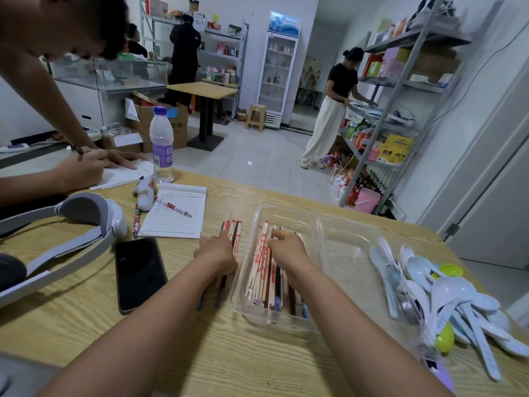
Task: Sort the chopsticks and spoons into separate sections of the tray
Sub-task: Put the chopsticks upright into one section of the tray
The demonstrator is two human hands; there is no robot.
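Observation:
A clear plastic tray with two sections lies on the wooden table. Its left section holds several chopsticks, wrapped and bare. My right hand reaches into that section, fingers curled on the chopsticks there. Left of the tray a small bundle of chopsticks lies on the table, and my left hand grips it with curled fingers. The tray's right section shows bare plastic. A pile of pale blue spoons, with a green one among them, lies on the table right of the tray.
A black phone lies left of my left arm, beyond it a notepad with a pen, a water bottle and white headphones. Another person's hands write at the far left. The table edge runs behind the tray.

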